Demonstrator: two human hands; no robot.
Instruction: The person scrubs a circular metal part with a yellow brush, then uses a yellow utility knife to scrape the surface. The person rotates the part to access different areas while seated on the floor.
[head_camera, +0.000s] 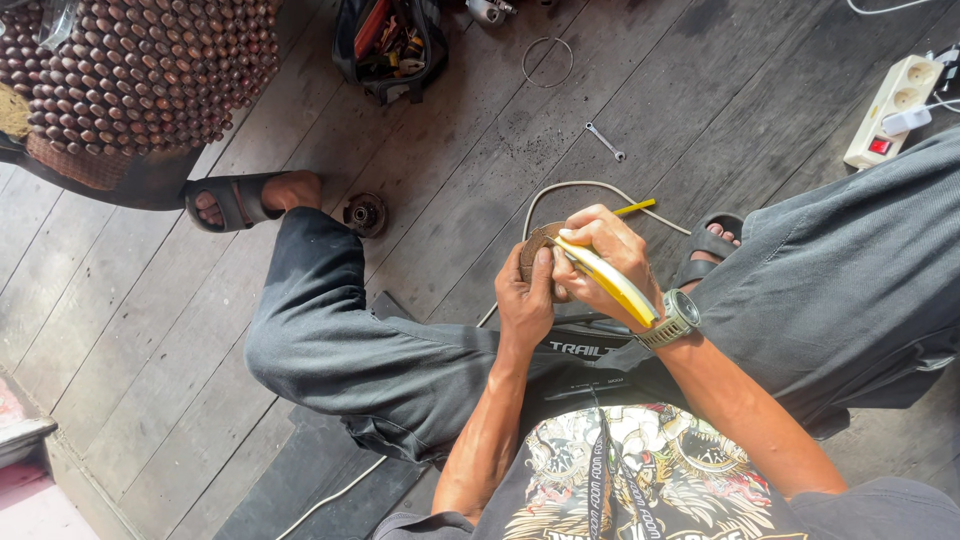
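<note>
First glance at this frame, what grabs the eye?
At centre, the left hand grips a round brown disc while the right hand works on it with a yellow-handled tool, above the person's dark-trousered lap. At top left sits a seat covered in brown wooden beads. A white power strip with a red switch lies on the plank floor at right.

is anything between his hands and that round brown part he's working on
Nothing visible. The left hand already has the round brown part in its grip, thumb laid on its face. The right hand rests against the part's other side while holding a yellow-handled tool across it. No gap shows.
</note>
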